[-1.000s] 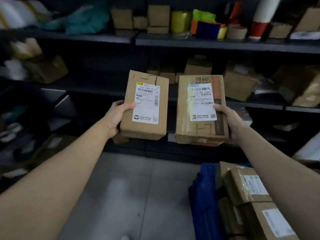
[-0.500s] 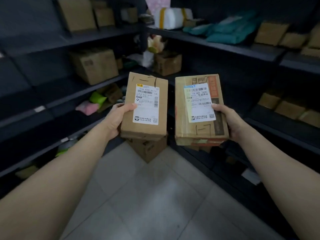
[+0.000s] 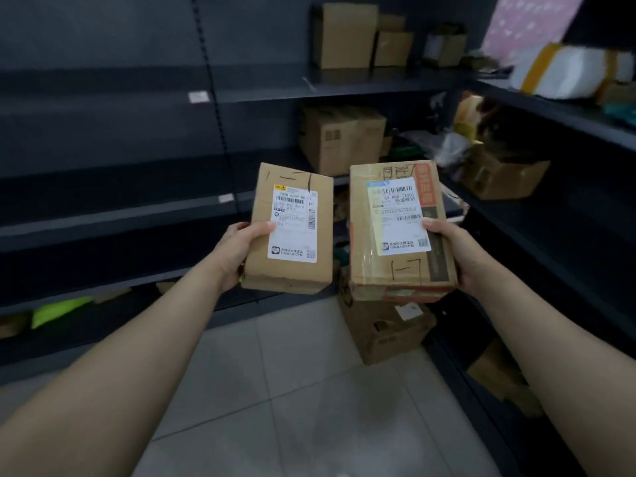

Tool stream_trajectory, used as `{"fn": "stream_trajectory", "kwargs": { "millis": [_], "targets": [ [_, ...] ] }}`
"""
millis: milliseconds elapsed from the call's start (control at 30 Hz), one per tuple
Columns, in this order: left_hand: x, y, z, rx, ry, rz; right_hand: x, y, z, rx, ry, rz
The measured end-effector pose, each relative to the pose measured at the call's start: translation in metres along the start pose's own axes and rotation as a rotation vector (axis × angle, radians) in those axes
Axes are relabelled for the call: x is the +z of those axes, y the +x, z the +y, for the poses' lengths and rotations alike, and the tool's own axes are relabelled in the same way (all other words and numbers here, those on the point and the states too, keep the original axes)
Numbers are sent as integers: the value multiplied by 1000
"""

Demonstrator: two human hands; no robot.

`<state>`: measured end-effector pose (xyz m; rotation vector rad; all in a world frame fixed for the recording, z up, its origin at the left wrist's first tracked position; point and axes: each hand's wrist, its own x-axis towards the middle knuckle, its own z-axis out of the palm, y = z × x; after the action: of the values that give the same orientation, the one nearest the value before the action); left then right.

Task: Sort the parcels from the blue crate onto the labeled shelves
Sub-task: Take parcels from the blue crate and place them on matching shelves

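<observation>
Left parcel: a small brown cardboard box with a white shipping label (image 3: 287, 228), label face turned up toward the camera, held at chest height in front of the dark shelves.
Right parcel: a larger brown cardboard box bound in clear tape with an orange printed stripe and a white label (image 3: 401, 232), held just beside the first, apart from it by a narrow gap.
Left hand (image 3: 237, 251): grip closed on the small box's left edge, thumb lying across the label's edge.
Right hand (image 3: 454, 251): grip closed on the taped box's right edge, thumb on the label's corner.
What changed: both parcels sit in the hands much as they did a second ago; the view has swung left, away from the blue crate, which is now out of sight, to a corner of dark metal shelving (image 3: 113, 215).
Shelf tags: small pale tags (image 3: 198, 96) on the shelf edges, too blurred to read.
Surroundings: other cardboard boxes on the back shelves (image 3: 340, 139), one large box on the tiled floor (image 3: 385, 328).
Meaning for the task: likely the search for matching shelves; neither parcel is placed yet.
</observation>
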<state>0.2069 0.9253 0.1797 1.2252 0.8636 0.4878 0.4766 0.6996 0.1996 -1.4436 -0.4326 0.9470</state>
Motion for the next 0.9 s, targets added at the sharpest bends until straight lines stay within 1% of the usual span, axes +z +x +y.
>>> {"fn": "stream_trajectory", "kwargs": {
  "millis": [133,233,367,433,633,900],
  "targets": [
    [-39,16,5,-2,-39,169,38,72,-12,20,-36,-151],
    [-69,23,10,10,-74,294,73,115,-17,67,-55,-244],
    [-108,30,13,25,-140,414,125,158,-22,102,-95,-369],
    [-132,38,13,21,-163,472,153,179,-22,136,-97,-404],
    [-204,79,21,3,-192,524,234,235,-12,213,-98,-454],
    [-324,160,50,-105,-138,491,347,318,7,237,-72,-449]
  ]
}}
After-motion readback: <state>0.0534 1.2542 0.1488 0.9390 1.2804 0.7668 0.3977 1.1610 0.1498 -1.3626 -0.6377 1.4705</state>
